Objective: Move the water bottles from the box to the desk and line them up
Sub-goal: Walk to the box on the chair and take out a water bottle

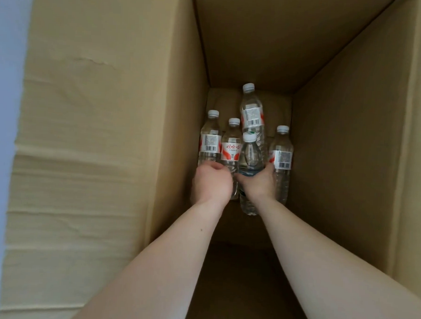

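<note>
Box: deep, so we reach to its floor | right hand wraps the blue-label bottle to lift it | left hand curls over a red-label bottle, grip unclear.

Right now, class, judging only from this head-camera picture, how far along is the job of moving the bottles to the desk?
Done: nothing can be confirmed; the desk is out of view. In hand: the right hand grips the dark-labelled bottle, while the left hand reaches for the red-labelled bottle. Left: all five bottles are inside the cardboard box, including the tall rear one, the far-left one and the far-right one; lining up has not begun.
</note>
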`<action>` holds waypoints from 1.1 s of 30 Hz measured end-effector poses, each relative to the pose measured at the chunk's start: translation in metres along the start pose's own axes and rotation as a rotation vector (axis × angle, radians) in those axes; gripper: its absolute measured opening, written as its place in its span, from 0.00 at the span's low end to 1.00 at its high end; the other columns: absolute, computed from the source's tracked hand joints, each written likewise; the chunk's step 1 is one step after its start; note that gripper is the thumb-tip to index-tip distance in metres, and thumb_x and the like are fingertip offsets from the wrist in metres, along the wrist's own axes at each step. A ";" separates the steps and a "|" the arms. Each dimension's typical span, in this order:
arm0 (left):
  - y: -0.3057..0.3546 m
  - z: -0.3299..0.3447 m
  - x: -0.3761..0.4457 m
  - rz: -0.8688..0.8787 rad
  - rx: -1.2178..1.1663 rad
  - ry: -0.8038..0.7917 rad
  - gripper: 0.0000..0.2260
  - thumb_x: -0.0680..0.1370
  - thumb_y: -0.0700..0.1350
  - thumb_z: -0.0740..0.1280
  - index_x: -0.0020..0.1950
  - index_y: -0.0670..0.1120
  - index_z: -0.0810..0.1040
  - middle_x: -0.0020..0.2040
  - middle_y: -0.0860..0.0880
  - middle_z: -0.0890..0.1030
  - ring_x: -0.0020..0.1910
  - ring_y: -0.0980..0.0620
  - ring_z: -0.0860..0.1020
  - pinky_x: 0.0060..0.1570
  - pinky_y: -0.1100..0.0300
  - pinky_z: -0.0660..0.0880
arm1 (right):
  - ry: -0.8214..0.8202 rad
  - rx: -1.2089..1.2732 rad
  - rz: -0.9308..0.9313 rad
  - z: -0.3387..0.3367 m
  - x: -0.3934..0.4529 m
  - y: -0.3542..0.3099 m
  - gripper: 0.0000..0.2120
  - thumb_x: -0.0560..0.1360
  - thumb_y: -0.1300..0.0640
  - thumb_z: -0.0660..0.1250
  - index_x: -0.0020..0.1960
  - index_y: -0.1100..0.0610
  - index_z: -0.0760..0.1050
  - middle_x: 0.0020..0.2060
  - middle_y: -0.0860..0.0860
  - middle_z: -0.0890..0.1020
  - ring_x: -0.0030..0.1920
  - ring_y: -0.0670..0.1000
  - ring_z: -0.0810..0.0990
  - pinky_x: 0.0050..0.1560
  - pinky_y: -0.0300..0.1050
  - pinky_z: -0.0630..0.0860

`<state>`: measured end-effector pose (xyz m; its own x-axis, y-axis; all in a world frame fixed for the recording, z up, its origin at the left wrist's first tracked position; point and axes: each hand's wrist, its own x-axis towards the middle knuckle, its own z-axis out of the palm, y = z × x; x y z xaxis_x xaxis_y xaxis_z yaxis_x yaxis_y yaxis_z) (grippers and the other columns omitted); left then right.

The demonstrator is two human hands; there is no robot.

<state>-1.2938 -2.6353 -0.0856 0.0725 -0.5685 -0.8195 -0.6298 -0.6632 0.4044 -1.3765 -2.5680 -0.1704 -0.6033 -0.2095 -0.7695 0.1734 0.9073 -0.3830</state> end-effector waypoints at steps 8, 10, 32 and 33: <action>-0.006 0.000 0.002 0.014 0.023 0.011 0.04 0.82 0.45 0.64 0.50 0.55 0.76 0.49 0.51 0.82 0.49 0.49 0.80 0.50 0.53 0.80 | 0.054 -0.030 -0.052 0.008 0.001 0.004 0.39 0.70 0.53 0.78 0.73 0.54 0.59 0.66 0.56 0.75 0.67 0.60 0.74 0.63 0.58 0.74; -0.006 -0.001 0.001 0.029 0.036 0.007 0.04 0.82 0.45 0.64 0.51 0.54 0.77 0.49 0.50 0.82 0.48 0.50 0.80 0.47 0.55 0.79 | 0.046 -0.038 -0.068 0.006 -0.001 0.004 0.38 0.70 0.54 0.77 0.73 0.55 0.60 0.65 0.56 0.75 0.66 0.60 0.75 0.62 0.58 0.75; -0.014 -0.057 -0.102 0.297 0.090 -0.148 0.08 0.82 0.43 0.63 0.58 0.53 0.78 0.54 0.50 0.82 0.54 0.50 0.81 0.58 0.49 0.80 | -0.045 0.256 -0.250 -0.081 -0.140 -0.007 0.34 0.68 0.50 0.78 0.69 0.47 0.66 0.58 0.46 0.79 0.60 0.50 0.78 0.63 0.56 0.77; -0.014 -0.062 -0.107 0.317 0.088 -0.155 0.09 0.82 0.43 0.63 0.58 0.52 0.79 0.54 0.49 0.82 0.54 0.50 0.81 0.59 0.49 0.80 | -0.045 0.270 -0.268 -0.085 -0.150 -0.009 0.34 0.68 0.50 0.79 0.69 0.47 0.66 0.58 0.46 0.79 0.60 0.49 0.79 0.63 0.55 0.78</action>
<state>-1.2448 -2.5953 0.0214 -0.2508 -0.6538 -0.7138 -0.6672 -0.4176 0.6169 -1.3538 -2.5136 -0.0085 -0.6210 -0.4475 -0.6436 0.2166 0.6911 -0.6895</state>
